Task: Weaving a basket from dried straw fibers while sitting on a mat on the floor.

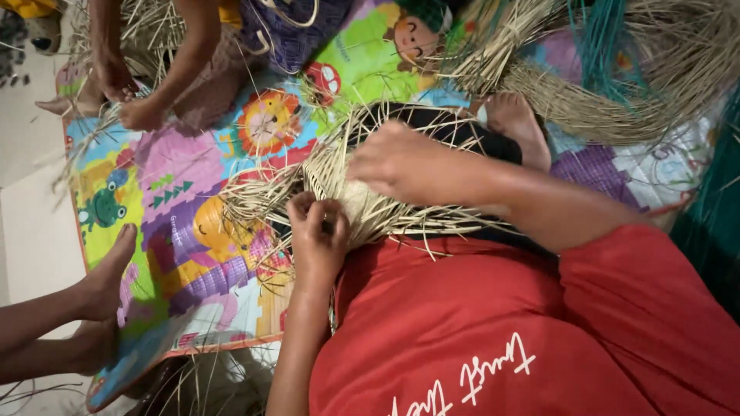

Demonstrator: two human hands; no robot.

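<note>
A half-woven piece of pale straw (pixel 339 181) lies on my lap, with loose strands fanning out to the left and front. My left hand (pixel 317 235) grips the strands at its near edge with curled fingers. My right hand (pixel 397 162) presses down on top of the woven part, fingers closed over the straw. My red shirt fills the lower right, and my bare foot (pixel 518 123) shows past the work.
A colourful animal-print play mat (pixel 154 185) covers the floor. Another person's hands (pixel 127 96) work straw at the upper left. Someone's bare feet (pixel 100 285) rest at the left. Heaps of straw (pixel 655 69) and teal strands (pixel 601 38) lie at the upper right.
</note>
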